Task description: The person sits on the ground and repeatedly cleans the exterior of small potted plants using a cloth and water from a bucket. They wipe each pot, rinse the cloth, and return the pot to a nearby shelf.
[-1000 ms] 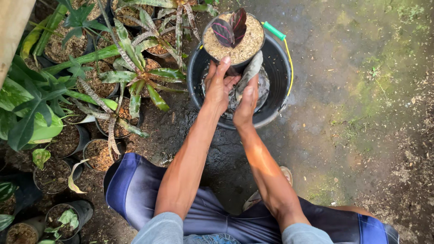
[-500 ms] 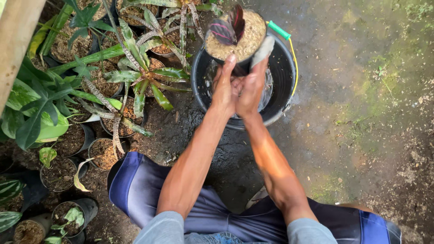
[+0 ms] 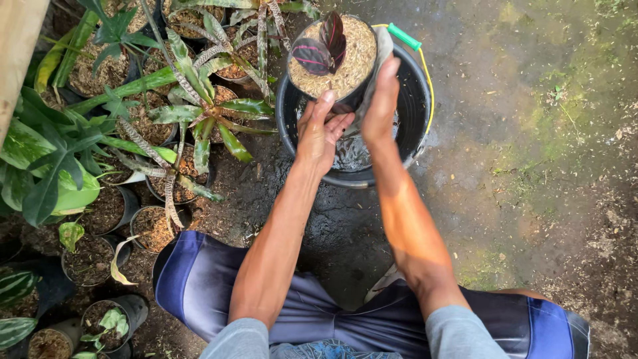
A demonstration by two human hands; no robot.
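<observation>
While held over dark, wet ground [image 3: 531, 166] patched with green moss and scattered grit, pictured from above: a round black plastic bucket [image 3: 419, 100] with shallow water glinting at its bottom, a thin yellow wire handle and green grip [image 3: 405, 36] lying along its far rim. Raised over the bucket's far-left side, a small black pot [image 3: 349, 100] packed to the brim with pale, fibrous husk and carrying a small plant [image 3: 322, 46] of two glossy maroon leaves, pink-veined. Left hand [image 3: 322, 133] cupped against the pot's near side, fingers spread upward along the wall. Right hand [image 3: 382, 100] pressed to the pot's right side, fingers closed over a pale grey cloth [image 3: 384, 50] wedged between palm and pot. Both forearms stretched out from blue shorts with lighter side stripes [image 3: 193, 279] and grey sleeves at the bottom edge. Crowded at left, just beside the bucket: mottled, strap-shaped leaves of a spiky plant [image 3: 206, 113] reaching close to the pot, broad green-and-cream foliage [image 3: 40, 166], and many small black nursery pots [image 3: 156, 226] filled with coarse brown husk. Pale wooden post [image 3: 16, 46] at the upper-left corner.
</observation>
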